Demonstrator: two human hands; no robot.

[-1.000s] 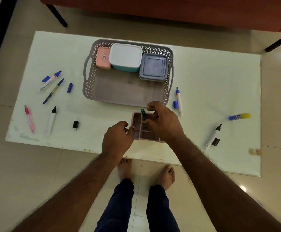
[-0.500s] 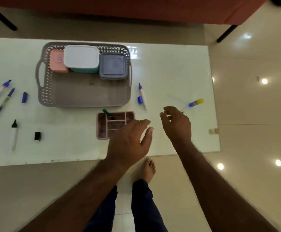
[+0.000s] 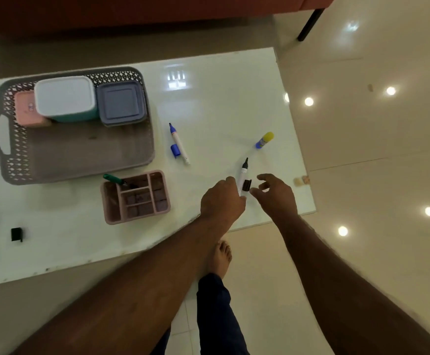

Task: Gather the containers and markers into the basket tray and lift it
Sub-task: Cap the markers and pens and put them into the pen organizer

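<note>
Left grip (image 3: 221, 198): at lower centre, fingers curled onto the black-tipped marker (image 3: 242, 174); whether it gripped, unclear.
Right grip (image 3: 275, 193): fingers loosely spread, holding nothing, just beside the black cap (image 3: 246, 185).
Pink organiser (image 3: 136, 197): on the counter (image 3: 221, 103), left of the hands, a green marker (image 3: 114, 179) inside.
Basket tray (image 3: 81, 149): upper left, holding three lidded containers (image 3: 65, 98).
</note>
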